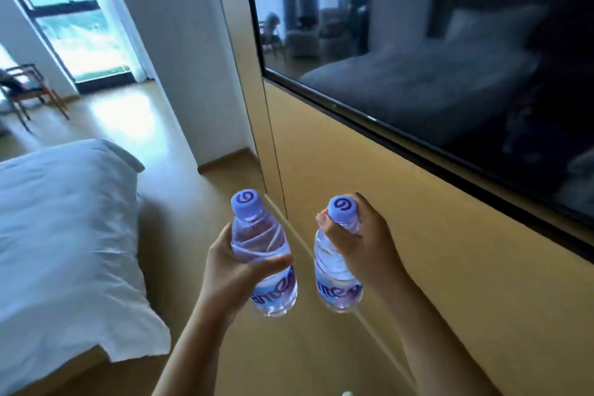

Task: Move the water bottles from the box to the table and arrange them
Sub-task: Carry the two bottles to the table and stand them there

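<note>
Left grip [231,264] is wrapped round the body of one water bottle [262,254], thumb laid across the ribbed shoulder just above the label; right grip [360,244] is curled over the neck of the second bottle [337,280], fingers closed just under its purple cap [342,207]. From where I sit, both bottles are upright, carried in the air over the wooden floor [209,202], near each other but not touching. Neither the box nor the bench is in view, so I judge I'm mid-carry between them, beside the bed [64,219] and the yellow wall panel [418,235] under the dark glass [418,42].

On handling: both look full and sealed, so I expect some weight, and the thin clear plastic should give a little if squeezed hard. The ribbed shoulder offers good purchase; the smooth label band looks more slippery. The neck hold on the right lets the bottle hang and could swing (the mid-body hold on the left seems steadier). For setting down, I would take each low on the body so the base lands flat and upright
</note>
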The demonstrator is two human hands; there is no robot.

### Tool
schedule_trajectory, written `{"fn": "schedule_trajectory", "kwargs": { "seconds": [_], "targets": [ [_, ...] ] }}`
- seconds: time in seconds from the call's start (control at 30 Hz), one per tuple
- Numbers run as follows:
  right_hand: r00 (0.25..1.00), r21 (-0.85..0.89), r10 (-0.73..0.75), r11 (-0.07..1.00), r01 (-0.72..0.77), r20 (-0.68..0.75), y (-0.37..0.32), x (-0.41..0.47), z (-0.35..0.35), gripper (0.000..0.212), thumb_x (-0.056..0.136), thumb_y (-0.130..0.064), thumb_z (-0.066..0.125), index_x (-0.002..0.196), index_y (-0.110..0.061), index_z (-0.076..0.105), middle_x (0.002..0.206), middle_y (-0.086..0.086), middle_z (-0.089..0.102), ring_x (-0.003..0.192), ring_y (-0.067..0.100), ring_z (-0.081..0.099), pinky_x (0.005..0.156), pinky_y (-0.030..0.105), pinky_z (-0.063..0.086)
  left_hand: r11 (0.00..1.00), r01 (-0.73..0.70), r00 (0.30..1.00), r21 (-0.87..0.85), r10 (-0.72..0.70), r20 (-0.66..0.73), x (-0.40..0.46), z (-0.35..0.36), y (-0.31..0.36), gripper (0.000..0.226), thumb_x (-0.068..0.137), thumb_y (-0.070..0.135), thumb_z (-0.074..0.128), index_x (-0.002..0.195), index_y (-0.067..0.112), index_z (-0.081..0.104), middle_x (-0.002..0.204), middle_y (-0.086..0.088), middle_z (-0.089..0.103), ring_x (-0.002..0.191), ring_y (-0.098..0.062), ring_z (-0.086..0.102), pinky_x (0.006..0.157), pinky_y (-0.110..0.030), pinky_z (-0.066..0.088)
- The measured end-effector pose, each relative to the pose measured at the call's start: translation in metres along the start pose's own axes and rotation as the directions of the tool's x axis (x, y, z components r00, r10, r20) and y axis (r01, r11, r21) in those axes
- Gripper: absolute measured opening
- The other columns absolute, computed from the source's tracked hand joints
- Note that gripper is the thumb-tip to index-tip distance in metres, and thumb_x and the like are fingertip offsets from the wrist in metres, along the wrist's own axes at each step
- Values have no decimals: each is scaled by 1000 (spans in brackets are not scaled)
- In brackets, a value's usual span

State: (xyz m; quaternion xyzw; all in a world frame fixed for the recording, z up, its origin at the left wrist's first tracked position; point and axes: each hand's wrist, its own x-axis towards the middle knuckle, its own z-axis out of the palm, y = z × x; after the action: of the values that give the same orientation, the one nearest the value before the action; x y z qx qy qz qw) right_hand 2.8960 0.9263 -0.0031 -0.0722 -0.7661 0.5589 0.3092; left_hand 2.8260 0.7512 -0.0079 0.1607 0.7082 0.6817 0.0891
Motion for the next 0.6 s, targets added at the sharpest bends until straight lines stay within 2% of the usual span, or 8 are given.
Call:
{"fn": "schedule_trajectory", "kwargs": {
  "seconds": [0.1,0.2,0.33,0.4,0.53,0.6],
  "targets": [
    [994,35,-28,999,25,104,16,59,28,21,78,-35,63,78,-16,54,72,-7,61,62,6,56,60,12,43,1000,-5,995,24,8,-102,46,-9,-5,64,33,26,86,92,13,67,83,-5,74,73,-17,72,61,-21,54],
    [975,71,-57,997,43,213,31,118,56,21,78,-32,64,80,-13,54,72,-5,61,63,6,57,60,11,43,999,0,981,37,7,-192,93,-19,-8,66,35,29,88,95,14,66,87,-7,74,79,-22,72,68,-30,56],
    [942,93,-106,992,80,318,48,183,92,18,81,-30,66,82,-17,54,72,-3,62,66,6,58,61,8,43,999,18,939,36,-5,-345,143,-30,-13,61,35,24,89,92,17,68,85,-2,75,77,-16,72,61,-18,53],
    [922,93,-126,991,99,366,57,208,112,17,81,-31,66,82,-18,54,72,-5,62,66,5,58,61,8,43,998,47,913,51,-23,-408,163,-40,-19,57,38,18,88,91,16,67,84,-1,75,75,-15,72,59,-17,53],
    [882,88,-150,988,123,448,76,248,156,15,84,-25,67,83,-19,53,71,-6,60,67,2,57,60,6,41,993,69,879,96,-14,-477,203,-65,-28,63,34,20,96,90,17,67,83,2,74,73,-11,71,59,-16,54],
    [884,88,-150,988,123,443,84,266,180,16,84,-22,68,82,-21,52,70,-8,58,67,-1,56,60,5,40,992,77,858,103,-13,-514,225,-80,-34,61,32,27,92,87,18,66,79,6,74,69,-8,71,56,-13,51]
  ]
}}
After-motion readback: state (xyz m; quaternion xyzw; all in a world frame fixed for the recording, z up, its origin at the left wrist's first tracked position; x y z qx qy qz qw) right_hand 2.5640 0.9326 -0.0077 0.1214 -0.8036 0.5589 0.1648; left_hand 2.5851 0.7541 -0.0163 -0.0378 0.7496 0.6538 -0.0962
